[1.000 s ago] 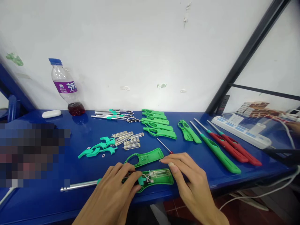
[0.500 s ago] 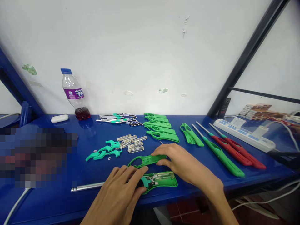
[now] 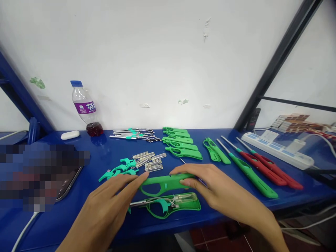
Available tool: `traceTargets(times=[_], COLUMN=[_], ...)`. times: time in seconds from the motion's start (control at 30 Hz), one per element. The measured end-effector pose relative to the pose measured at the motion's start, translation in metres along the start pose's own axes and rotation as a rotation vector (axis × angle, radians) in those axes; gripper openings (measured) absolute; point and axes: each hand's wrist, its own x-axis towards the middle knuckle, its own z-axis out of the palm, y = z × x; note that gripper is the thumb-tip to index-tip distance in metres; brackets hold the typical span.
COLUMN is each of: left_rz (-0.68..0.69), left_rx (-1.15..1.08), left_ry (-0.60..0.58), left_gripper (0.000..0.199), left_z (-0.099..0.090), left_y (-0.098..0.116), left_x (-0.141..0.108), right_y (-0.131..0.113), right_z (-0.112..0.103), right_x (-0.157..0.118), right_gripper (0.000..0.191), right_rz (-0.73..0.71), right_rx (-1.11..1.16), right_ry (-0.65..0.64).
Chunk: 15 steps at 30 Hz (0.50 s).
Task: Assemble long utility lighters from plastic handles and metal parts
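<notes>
**Above the lower half, a green cover (image 3: 172,180) was held**

Over the front of the blue table (image 3: 101,149), both forearms were stretched inward from the two sides. By the right hand (image 3: 207,187), the cover's right end was gripped between thumb and fingers. The left hand (image 3: 107,201) was placed palm down, its fingertips at the cover's left end; whether this end was pinched could not be told. Just below, on the table, the lower half (image 3: 191,205) was seen open, with a clear tank (image 3: 185,198) and a teal trigger (image 3: 163,204) in it.

Behind, teal triggers (image 3: 119,170), clear tanks (image 3: 149,161), metal tubes (image 3: 132,134) and green shells (image 3: 181,143) were laid in groups. At the right, red lighters (image 3: 264,169) were seen near a white power strip (image 3: 278,149); at the left, a bottle (image 3: 84,108) was placed before the white wall (image 3: 157,63).

Half a second earlier, the lower half had been partly covered by the left hand; now this hand had been moved to the cover, and the trigger was left exposed.
</notes>
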Motion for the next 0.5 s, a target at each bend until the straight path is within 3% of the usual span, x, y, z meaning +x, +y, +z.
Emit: traceTargets(times=[0.27, 0.37, 0.5], left_rz=[-0.049, -0.083, -0.216], left_rx=[-0.062, -0.135, -0.141], left_ry=[-0.118, -0.166, -0.132], left_gripper=[0.051, 0.045, 0.039], left_z=[0.005, 0.007, 0.006], left_y=[-0.001, 0.002, 0.004], left_x=[0.002, -0.001, -0.008], right_y=[-0.012, -0.009, -0.009], right_z=[0.000, 0.002, 0.000], right_x=[0.005, 0.006, 0.008], right_gripper=[0.023, 0.030, 0.039], right_rz=[0.031, 0.042, 0.082], right_rx=[0.023, 0.043, 0.094], right_ry=[-0.017, -0.016, -0.050])
